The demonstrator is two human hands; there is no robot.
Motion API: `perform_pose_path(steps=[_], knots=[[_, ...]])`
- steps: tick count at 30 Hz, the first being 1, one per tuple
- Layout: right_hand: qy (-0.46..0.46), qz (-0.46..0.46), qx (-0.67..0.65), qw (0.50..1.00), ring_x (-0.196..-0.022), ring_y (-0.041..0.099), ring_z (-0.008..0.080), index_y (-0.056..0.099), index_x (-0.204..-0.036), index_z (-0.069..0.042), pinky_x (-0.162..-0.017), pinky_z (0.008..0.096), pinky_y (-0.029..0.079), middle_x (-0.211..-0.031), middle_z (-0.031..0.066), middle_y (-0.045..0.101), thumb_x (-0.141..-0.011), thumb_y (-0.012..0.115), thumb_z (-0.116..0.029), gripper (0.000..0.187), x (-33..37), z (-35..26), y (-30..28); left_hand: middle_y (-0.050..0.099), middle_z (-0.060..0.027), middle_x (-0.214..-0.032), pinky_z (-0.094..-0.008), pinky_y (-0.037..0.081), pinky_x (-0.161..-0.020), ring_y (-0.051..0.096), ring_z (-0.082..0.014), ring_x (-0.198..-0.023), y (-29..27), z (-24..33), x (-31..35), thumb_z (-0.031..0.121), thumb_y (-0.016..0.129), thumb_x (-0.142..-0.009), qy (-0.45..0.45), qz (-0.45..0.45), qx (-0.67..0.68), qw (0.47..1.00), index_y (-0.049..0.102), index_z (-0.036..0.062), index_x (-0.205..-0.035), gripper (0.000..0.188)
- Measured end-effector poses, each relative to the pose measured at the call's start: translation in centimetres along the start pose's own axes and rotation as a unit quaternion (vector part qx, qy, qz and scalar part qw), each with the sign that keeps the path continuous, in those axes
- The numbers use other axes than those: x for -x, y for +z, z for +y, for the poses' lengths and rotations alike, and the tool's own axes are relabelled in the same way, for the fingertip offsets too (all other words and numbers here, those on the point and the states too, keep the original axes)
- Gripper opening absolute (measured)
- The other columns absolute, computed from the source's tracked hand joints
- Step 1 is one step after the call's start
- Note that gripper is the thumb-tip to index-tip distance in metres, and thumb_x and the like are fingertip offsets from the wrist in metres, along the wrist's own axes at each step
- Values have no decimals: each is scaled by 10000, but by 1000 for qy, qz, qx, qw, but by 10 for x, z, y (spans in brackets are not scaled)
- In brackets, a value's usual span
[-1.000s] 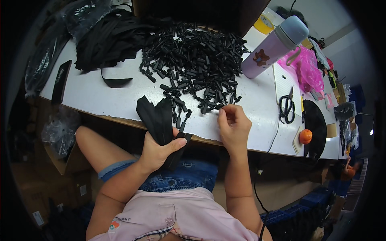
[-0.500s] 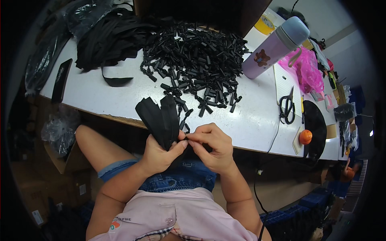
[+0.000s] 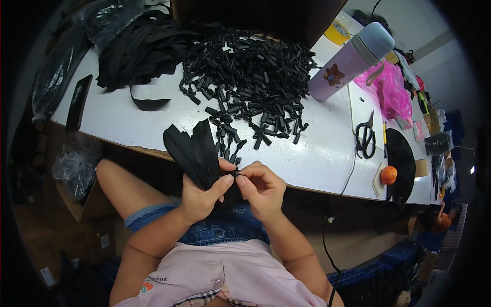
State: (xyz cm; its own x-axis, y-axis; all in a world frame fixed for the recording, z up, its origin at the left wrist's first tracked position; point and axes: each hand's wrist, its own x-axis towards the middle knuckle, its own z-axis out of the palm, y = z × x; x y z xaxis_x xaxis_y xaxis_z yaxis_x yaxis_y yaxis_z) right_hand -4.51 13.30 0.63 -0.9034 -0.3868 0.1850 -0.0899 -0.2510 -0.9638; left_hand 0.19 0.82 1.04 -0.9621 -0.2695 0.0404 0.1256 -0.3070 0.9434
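Note:
A folded bundle of black fabric strips [image 3: 193, 153] fans upward from my left hand [image 3: 199, 200], which is closed around its lower part. The thumb and forefinger of that hand meet my right hand [image 3: 263, 193] just off the table's near edge. Between the fingertips of both hands is a small black piece [image 3: 236, 173], mostly covered by the fingers; its exact kind is hidden. My right hand pinches it with thumb and forefinger. Just beyond the hands lies a large heap of black zipper pulls [image 3: 250, 77], with a few strays [image 3: 227, 152] reaching toward the fingers.
More black strips [image 3: 135, 51] are piled at the far left, near a dark flat box [image 3: 79, 102]. A lilac bottle [image 3: 340, 69] stands right of the heap. Black scissors [image 3: 365, 140], a notebook [image 3: 358, 105], an orange fruit [image 3: 388, 175] and a pink plastic bag [image 3: 391, 92] lie farther right.
Both hands have shifted slightly left, still together. The strip bundle has moved left with my left hand, and its ends are spread a little more.

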Motion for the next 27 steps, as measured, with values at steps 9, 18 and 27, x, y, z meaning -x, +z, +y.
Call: perform_pose_path(steps=[9,18,27], knots=[[235,-84,-159,955,-476,402,59,530,-778,32,-394,183,292,-689,33,491,-755,573,-12,66,-6,-6,-18,544,-25,-721,-151,336,-404,441,-31,-484,-5,1,-3,71,571,-771,-11,-71,7,997,570,-11,-898,150],[0,-56,56,997,-557,412,24,519,-808,11,-480,154,319,-692,-11,489,-807,537,-59,72,6,8,-6,534,-9,-704,-149,342,-426,437,-24,-497,1,1,-1,52,560,-777,-1,-25,5,1000,562,-5,-920,153],[49,-59,-6,997,-555,400,28,524,-821,4,-484,160,317,-661,2,481,-796,549,-66,79,6,9,-9,504,15,-621,-159,339,-431,442,-25,-494,-9,8,-9,69,563,-788,2,-100,-77,992,561,1,-932,159]])
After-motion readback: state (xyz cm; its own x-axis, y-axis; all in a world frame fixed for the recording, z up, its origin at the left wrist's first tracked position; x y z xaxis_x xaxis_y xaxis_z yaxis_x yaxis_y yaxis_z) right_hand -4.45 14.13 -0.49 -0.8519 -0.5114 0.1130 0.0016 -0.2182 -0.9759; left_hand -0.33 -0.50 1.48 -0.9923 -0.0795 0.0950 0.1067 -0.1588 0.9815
